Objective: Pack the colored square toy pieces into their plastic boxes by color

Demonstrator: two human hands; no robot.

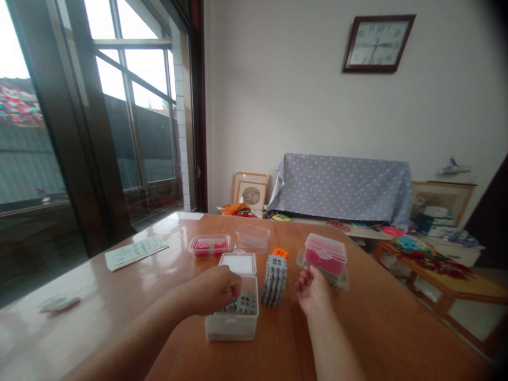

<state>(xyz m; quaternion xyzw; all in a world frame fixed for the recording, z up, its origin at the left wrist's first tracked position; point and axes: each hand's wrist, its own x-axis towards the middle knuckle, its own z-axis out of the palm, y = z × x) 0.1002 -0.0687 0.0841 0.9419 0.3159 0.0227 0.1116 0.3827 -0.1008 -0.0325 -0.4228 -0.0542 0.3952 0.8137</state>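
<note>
My left hand [214, 290] reaches into a clear plastic box [232, 325] that holds grey grid-shaped pieces [245, 303]; its fingers are curled over them, and what they grip is hidden. The box's white lid [238, 263] stands open behind it. A row of grey pieces [273, 280] with an orange piece [281, 253] at its far end lies just right of the box. My right hand [311, 291] rests on the wooden table [377, 317] with fingers loosely curled, next to a closed box of pink pieces [325, 254].
An open box with pink pieces [209, 245] and an empty clear box [253, 236] stand farther back. A printed sheet [136, 251] lies at the left, a small white object [59, 302] near the left edge. Beyond are a covered sofa [341, 185], a low table [436, 264] and windows.
</note>
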